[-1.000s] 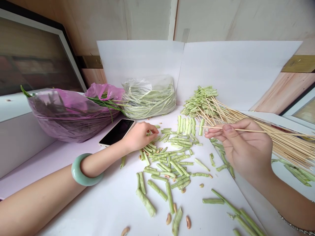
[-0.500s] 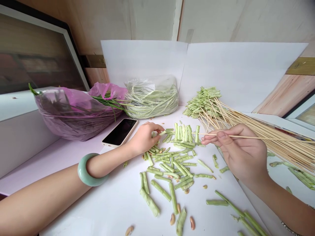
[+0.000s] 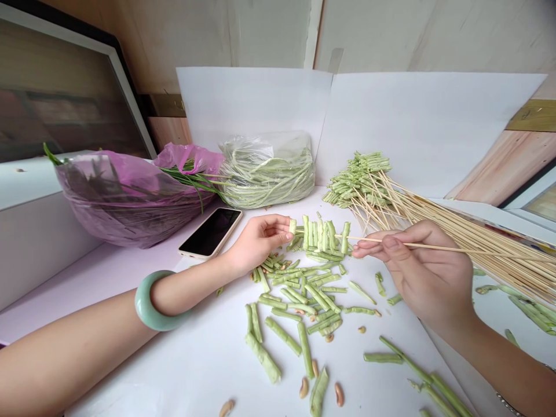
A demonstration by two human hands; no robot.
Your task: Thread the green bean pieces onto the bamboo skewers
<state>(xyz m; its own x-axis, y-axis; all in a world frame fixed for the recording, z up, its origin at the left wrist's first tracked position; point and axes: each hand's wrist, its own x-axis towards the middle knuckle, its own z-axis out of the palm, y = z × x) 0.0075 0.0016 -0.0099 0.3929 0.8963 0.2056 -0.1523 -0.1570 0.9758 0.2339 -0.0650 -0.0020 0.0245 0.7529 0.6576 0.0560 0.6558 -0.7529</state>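
Left hand [image 3: 257, 245] and right hand [image 3: 428, 275] both pinch.

From here I see a thin, pale wooden skewer [image 3: 438, 248], held almost level. Toward its left end, a tight row of short green bean pieces [image 3: 320, 234] hangs crosswise, upright and side by side, pierced through their middles. One more threaded piece [image 3: 345, 237] stands apart, right of that row. At the skewer's left end there's a stubby, paler piece [image 3: 292, 226], also upright; I can't tell whether it's pierced.
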